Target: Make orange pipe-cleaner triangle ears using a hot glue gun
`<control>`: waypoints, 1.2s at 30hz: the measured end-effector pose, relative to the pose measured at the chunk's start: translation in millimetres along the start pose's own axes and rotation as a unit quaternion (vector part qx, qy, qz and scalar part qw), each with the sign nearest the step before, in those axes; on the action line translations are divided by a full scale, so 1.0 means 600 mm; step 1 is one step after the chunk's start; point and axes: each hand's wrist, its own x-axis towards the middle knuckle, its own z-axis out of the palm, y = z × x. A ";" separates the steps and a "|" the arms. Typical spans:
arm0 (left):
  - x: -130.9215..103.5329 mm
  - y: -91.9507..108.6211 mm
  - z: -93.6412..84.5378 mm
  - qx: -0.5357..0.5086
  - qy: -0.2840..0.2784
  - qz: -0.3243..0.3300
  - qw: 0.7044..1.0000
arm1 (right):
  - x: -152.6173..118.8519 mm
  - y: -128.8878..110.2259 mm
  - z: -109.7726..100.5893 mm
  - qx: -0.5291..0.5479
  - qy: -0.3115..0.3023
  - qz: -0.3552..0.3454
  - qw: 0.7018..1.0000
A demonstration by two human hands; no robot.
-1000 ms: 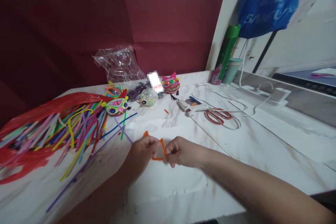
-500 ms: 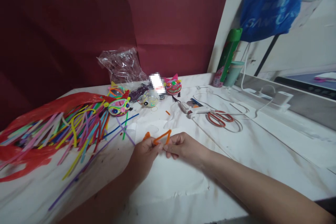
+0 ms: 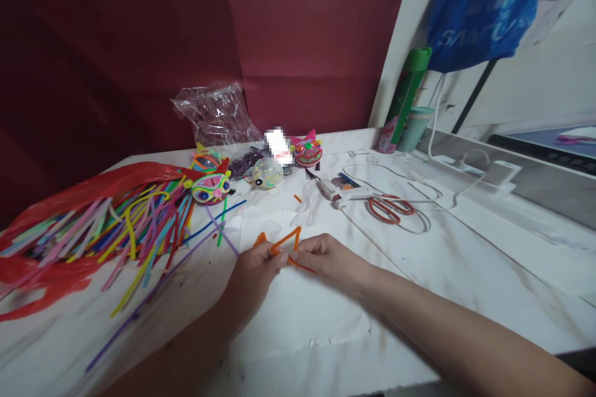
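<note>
An orange pipe cleaner [image 3: 287,237], bent into a pointed angle, is held between both hands over a white paper sheet [image 3: 307,316]. My left hand [image 3: 261,267] pinches one part of it between thumb and fingers. A zigzag orange piece [image 3: 261,238] shows just behind the left hand's fingers. My right hand [image 3: 321,254] is closed on the other side of the bend, and a straight orange end runs out beneath its fingers. Both hands are close together, their fingertips nearly touching.
Colourful pipe cleaners [image 3: 139,217] spill from a red plastic bag [image 3: 116,177] at left. Decorated round heads [image 3: 212,187] stand behind. A glue gun [image 3: 342,193] and red-handled scissors [image 3: 386,209] lie right of centre. A green spray can [image 3: 410,96] stands beside a cup [image 3: 416,127].
The bent orange tip has shifted slightly left and down, and an orange end now shows under my right hand. Both hands keep their grip, with the right fingers drawn in more.
</note>
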 end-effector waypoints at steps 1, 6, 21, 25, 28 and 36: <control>0.001 -0.001 0.000 0.000 0.003 0.001 1.000 | 0.001 0.002 0.000 0.007 -0.003 -0.005 1.000; 0.003 -0.008 -0.003 0.002 0.004 0.001 1.000 | 0.006 0.007 -0.001 0.048 0.022 -0.028 0.998; 0.000 -0.007 0.013 0.004 0.027 -0.009 1.000 | 0.002 -0.008 0.014 0.103 0.042 -0.066 0.992; -0.001 -0.001 0.010 -0.023 0.014 -0.019 0.999 | 0.002 -0.007 0.016 0.107 0.038 -0.069 0.991; 0.000 0.002 0.012 -0.072 0.004 -0.024 0.997 | 0.002 -0.004 0.016 0.117 0.041 -0.072 0.990; -0.001 0.006 0.014 -0.123 0.005 -0.025 0.992 | 0.010 0.001 0.025 0.119 0.082 -0.086 0.986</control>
